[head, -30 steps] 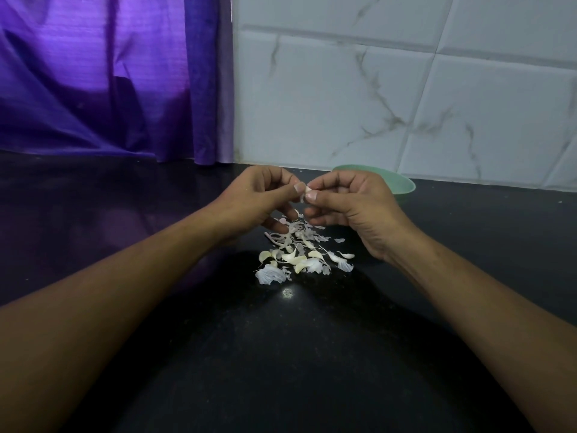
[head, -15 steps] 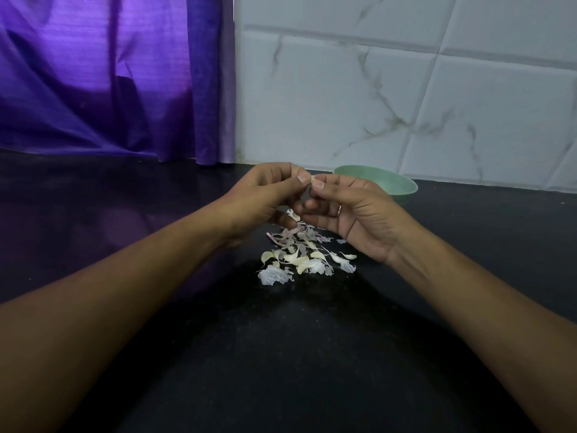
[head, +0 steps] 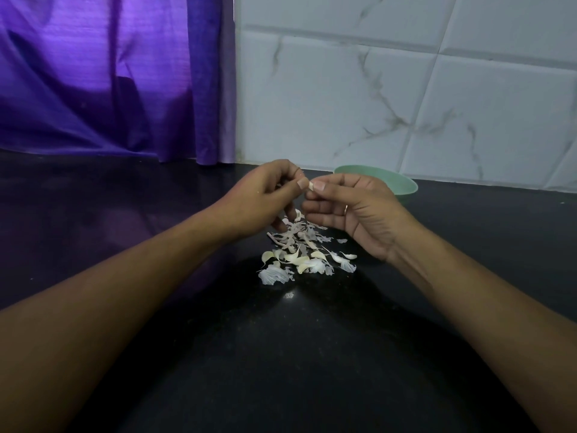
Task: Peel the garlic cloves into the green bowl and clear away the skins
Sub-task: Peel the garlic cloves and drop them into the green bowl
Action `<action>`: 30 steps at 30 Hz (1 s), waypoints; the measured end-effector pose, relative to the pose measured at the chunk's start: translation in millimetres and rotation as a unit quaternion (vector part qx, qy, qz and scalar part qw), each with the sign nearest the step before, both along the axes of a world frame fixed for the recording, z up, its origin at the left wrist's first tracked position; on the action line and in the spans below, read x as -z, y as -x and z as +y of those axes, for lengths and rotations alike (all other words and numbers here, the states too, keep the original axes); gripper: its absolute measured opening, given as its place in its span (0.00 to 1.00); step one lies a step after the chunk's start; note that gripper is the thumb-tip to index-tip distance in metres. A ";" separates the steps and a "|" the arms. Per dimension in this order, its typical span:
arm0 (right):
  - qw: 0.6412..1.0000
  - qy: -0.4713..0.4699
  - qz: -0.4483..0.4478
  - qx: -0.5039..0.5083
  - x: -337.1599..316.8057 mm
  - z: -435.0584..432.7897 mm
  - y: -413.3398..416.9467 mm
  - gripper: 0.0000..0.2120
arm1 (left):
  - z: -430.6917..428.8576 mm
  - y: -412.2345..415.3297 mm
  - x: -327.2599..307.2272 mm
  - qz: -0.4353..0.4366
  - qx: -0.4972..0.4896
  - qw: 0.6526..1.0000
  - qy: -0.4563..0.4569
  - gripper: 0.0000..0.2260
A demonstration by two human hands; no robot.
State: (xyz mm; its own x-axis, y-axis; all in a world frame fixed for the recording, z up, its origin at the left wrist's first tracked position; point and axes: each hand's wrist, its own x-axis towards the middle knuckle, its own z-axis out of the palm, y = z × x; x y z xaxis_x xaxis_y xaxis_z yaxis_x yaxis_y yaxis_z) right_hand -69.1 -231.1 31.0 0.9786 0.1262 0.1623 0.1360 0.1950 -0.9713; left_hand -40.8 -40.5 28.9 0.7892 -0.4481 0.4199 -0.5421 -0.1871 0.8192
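Both hands meet above a heap of garlic skins and cloves [head: 304, 256] on the black counter. A small pale garlic clove [head: 311, 185] shows between the thumb tips; my left hand [head: 260, 198] and my right hand [head: 352, 207] both pinch it, fingers curled. Most of the clove is hidden by the fingers. The green bowl [head: 395, 182] stands just behind my right hand, near the wall; its inside is out of sight.
The black counter [head: 281, 354] stretches wide to the front and to both sides. A white marbled tile wall [head: 390, 89] rises behind the bowl. A purple curtain [head: 109, 76] hangs at the back left, down to the counter.
The two hands have stayed together over the heap, fingers shifting on the clove. The clove's pale tip now shows between the thumbs.
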 end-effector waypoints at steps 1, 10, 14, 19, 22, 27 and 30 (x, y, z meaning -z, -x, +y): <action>1.000 -0.018 0.014 -0.005 -1.0 -0.2 0.0 0.09 | 0.4 0.2 -0.4 -0.002 0.002 1.000 0.007 0.04; 0.995 -0.044 0.059 -0.070 -6.4 -3.7 2.4 0.12 | 3.2 0.0 -4.5 -0.002 0.021 1.000 0.010 0.04; 0.993 -0.019 0.069 -0.089 -7.3 -7.1 2.8 0.12 | 6.3 1.5 -5.9 0.025 0.057 0.998 -0.008 0.06; 0.991 -0.074 0.063 -0.092 -6.9 -1.1 4.1 0.13 | 4.4 4.5 -7.2 0.038 0.076 0.996 0.015 0.04; 0.990 -0.112 0.051 -0.074 -5.1 5.4 4.6 0.13 | 4.0 4.9 -7.6 0.037 0.069 0.997 0.026 0.04; 0.991 -0.125 0.035 -0.032 -3.2 12.3 4.7 0.09 | 1.3 4.0 -4.2 0.020 0.044 0.998 0.031 0.04; 0.990 -0.136 0.029 -0.009 -0.5 15.6 4.5 0.07 | 0.7 3.2 -3.4 0.012 0.033 0.999 0.031 0.04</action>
